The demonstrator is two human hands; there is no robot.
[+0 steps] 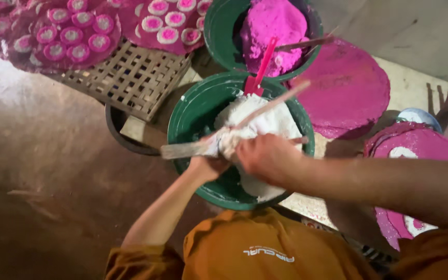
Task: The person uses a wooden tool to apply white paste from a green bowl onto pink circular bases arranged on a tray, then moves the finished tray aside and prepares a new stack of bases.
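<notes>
A green bowl (190, 116) of white dough (268, 122) sits just in front of me. My left hand (208, 165) grips a flat wooden stick (180, 150) smeared with dough at the bowl's near rim. My right hand (265, 155) closes on a lump of white dough at the stick's end, with a thinner stick (281, 99) slanting up from it. A red plastic scraper (257, 72) stands in the dough at the far side.
A second green bowl (219, 31) holds pink dough (273, 23) behind. Pink-stained round boards (353, 88) lie right. A woven bamboo tray (130, 78) carries pink-and-white cakes (79, 36) on pink sheets. A dark pot (123, 137) sits under it.
</notes>
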